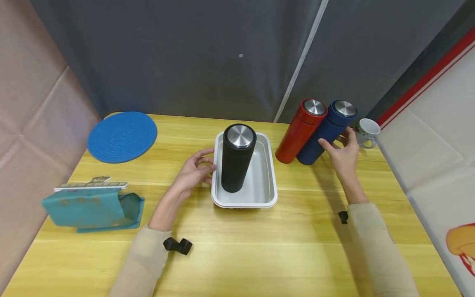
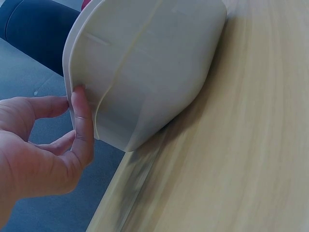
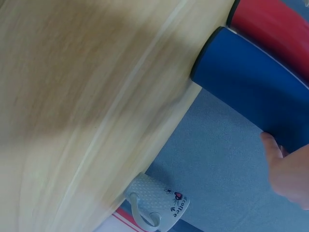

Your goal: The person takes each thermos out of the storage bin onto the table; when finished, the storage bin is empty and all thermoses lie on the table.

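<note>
A black thermos (image 1: 237, 161) with a steel lid stands upright in a white tray (image 1: 272, 169) at the table's middle. My left hand (image 1: 208, 165) is at the tray's left rim, its fingers relaxed. In the left wrist view the thumb of this left hand (image 2: 72, 101) touches the tray (image 2: 145, 72) at its rim. A red thermos (image 1: 300, 132) and a blue thermos (image 1: 330, 123) stand side by side at the back right. My right hand (image 1: 335, 138) spans the blue thermos with spread fingers. The thumb of that right hand (image 3: 285, 169) touches the blue thermos (image 3: 251, 82), beside the red thermos (image 3: 275, 24).
A white mug (image 1: 367, 131) stands at the table's back right edge, also seen as the mug (image 3: 157, 203) from the right wrist. A blue round mat (image 1: 121, 136) lies at the back left. A teal pouch (image 1: 92, 208) lies near the left edge. A grey curtain closes the back.
</note>
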The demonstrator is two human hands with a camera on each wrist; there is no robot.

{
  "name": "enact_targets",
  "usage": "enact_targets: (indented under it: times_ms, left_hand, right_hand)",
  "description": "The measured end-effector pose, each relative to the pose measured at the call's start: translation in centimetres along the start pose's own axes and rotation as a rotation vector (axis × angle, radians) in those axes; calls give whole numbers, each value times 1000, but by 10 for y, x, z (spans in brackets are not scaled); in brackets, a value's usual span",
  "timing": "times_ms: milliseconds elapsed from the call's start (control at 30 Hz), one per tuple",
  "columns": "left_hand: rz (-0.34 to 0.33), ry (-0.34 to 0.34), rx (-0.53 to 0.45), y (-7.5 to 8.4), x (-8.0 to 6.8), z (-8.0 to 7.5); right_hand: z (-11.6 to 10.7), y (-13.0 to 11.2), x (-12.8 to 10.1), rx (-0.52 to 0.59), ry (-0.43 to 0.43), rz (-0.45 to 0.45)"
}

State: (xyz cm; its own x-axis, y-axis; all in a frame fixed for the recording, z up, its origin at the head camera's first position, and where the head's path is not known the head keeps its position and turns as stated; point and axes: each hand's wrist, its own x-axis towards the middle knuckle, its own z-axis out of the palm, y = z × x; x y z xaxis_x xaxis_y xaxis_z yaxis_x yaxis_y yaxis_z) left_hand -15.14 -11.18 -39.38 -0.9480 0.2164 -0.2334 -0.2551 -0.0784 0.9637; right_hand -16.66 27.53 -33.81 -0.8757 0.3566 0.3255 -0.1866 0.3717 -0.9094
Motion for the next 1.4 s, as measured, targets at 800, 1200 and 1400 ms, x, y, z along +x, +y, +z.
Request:
enact_targets:
  times_ms: [800,1200,1400]
  left_hand:
    - [-3,-12,1,2,4,1]
    - [-10,-15,9,4,2,-3]
    - [-10,-4,-10,3,-1,-3]
  right_hand:
    - [-8,15,-7,175,57,-70]
    - [-10,15,-32,223,23,-56]
    - [-1,20,-46,268,-49,-96]
